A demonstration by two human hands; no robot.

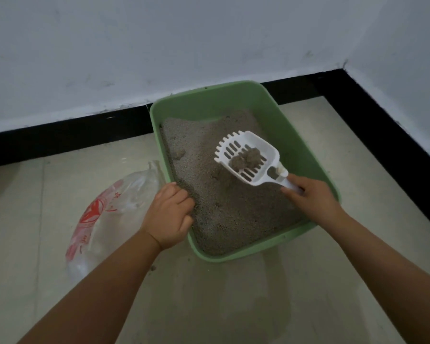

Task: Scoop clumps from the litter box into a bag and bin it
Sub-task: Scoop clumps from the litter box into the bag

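- Scoop [246, 158] is loaded: white slotted scoop held above the litter, two grey clumps [246, 158] sitting in its bowl, loose grains look sifted out
- Right hand [310, 197] closed around the scoop handle at the near-right side of the litter box [305, 155], fingers wrapped, scoop roughly level
- Left hand [170, 214] curled over the box's near-left rim, fingers hooked inside the wall and touching the litter edge; gripping the rim, looks like it's steadying the box
- Green litter box sits on the tiled floor [271, 294] against the far wall, litter banked higher on the far side
- Bag [102, 214]: clear plastic with red print, lying on the floor just left of the box, beside the left forearm; mouth looks slack, can't tell how far open it is
- Step in hand, my read: lift-and-transfer, clumps up but not yet bagged
- More lumps visible in the litter near the left wall [179, 153], so scooping probably isn't finished
- Next move calls for: carry the scoop left over the rim, keeping it level so clumps don't roll off the toothed front
- Left hand likely needs to let go of the rim and hold the bag mouth open, otherwise tipping in risks a spill on the floor
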